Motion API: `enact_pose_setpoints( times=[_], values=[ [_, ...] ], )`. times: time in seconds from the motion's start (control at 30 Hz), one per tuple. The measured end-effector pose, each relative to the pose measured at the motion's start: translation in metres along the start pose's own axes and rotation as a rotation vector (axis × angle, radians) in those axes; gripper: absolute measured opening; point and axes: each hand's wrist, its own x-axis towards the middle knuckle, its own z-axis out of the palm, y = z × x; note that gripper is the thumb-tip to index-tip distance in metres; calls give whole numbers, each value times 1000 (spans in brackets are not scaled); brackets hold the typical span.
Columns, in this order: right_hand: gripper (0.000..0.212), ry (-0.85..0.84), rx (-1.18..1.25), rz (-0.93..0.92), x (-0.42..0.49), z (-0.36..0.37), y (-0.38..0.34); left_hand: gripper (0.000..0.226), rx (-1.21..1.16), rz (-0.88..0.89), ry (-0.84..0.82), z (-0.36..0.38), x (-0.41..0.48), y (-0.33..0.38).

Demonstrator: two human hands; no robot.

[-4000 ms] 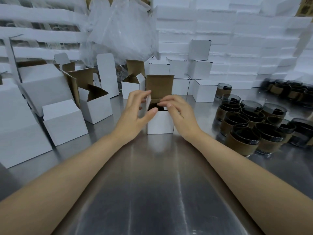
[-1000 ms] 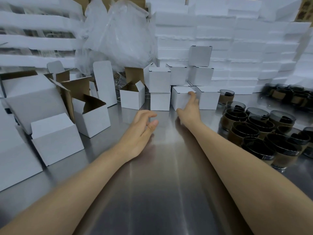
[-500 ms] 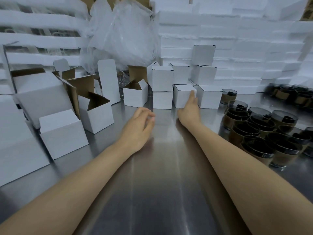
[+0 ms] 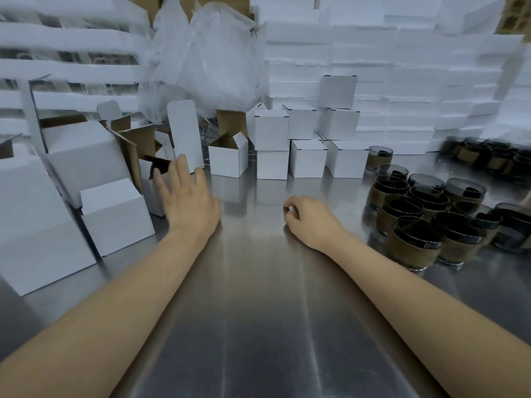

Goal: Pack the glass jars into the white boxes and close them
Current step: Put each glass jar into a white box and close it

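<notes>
My left hand (image 4: 188, 201) reaches left with its fingers spread and straight, just in front of an open white box (image 4: 156, 193) with a brown inside. Whether the fingers touch the box is unclear. My right hand (image 4: 311, 218) rests on the steel table (image 4: 258, 311) with its fingers loosely curled and nothing in it. Several dark glass jars (image 4: 413, 237) with brown paper sleeves stand grouped at the right. Closed white boxes (image 4: 307, 159) are stacked at the back centre.
Larger white cartons (image 4: 115, 214) and open boxes crowd the left side. Another small open box (image 4: 228, 158) stands at the back. A clear plastic bag (image 4: 207, 58) and walls of white foam slabs (image 4: 402, 67) rise behind. More jars (image 4: 485, 156) sit far right.
My right hand has pulled back from the closed boxes at the rear and now rests curled on the table. My left hand has swung left toward the open box.
</notes>
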Motion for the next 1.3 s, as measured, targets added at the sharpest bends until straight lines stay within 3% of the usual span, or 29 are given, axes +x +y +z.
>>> enact_pose_setpoints(
  times=[0.1, 0.37, 0.53, 0.73, 0.87, 1.03, 1.17, 1.23, 1.3],
  values=[
    [25, -26, -11, -14, 1, -4, -3, 54, 30, 8, -20, 0, 0, 3],
    [28, -64, -38, -21, 2, -6, -3, 39, 52, 84, 72, -6, -4, 7],
    [28, -73, -35, -21, 0, -7, -4, 53, 72, 199, 97, -6, -4, 13],
    [28, -71, -28, -26, 0, -8, -4, 53, -11, 252, 92, -9, -5, 15],
    [29, -69, -24, -29, 1, -6, -2, 60, -178, 327, 111, -13, -6, 17],
    [45, -47, 34, -73, 2, -4, 0, 14, -724, 165, -3, -20, -6, 29],
    [49, -57, 86, -163, 1, -2, -1, 16, -867, 206, 26, -22, -11, 37],
    [48, -62, 89, -176, 1, -1, 0, 26, -867, 220, 299, -24, -11, 32],
    [48, -62, 95, -180, 1, -2, 1, 34, -613, 313, 628, -17, -9, 24]
  ],
)
